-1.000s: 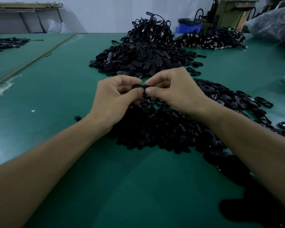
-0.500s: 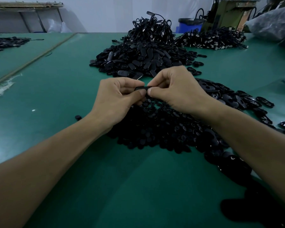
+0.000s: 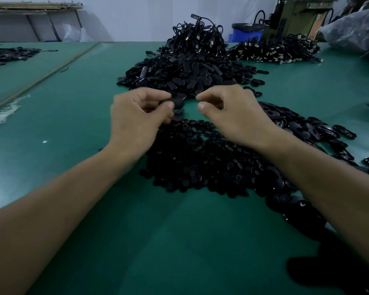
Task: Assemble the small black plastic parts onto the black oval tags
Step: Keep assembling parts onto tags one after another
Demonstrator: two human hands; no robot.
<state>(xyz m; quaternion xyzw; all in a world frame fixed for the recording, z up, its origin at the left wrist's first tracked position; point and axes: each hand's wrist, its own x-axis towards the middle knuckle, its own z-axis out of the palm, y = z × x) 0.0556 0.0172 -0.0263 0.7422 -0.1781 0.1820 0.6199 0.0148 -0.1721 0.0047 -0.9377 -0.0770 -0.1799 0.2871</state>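
My left hand (image 3: 136,118) pinches a black oval tag (image 3: 178,102) between thumb and fingers, just above the table. Close to its right, my right hand (image 3: 232,116) has its thumb and forefinger slightly apart, with nothing visible between them. Both hands hover over a heap of small black plastic parts (image 3: 200,167). Loose black oval tags (image 3: 307,128) are spread out to the right of that heap. Beyond the hands lies a larger pile of oval tags (image 3: 183,77); I cannot tell whether small parts are fitted on them.
The green table (image 3: 83,128) runs far forward. Black looped cords (image 3: 196,37) are heaped behind the far pile, with another cord pile (image 3: 275,52) at the back right. A blue bin (image 3: 245,35) and plastic bags (image 3: 356,33) stand at the right rear.
The hands were together on one tag; now they have drawn apart. The right hand has let go and the left hand keeps the tag.
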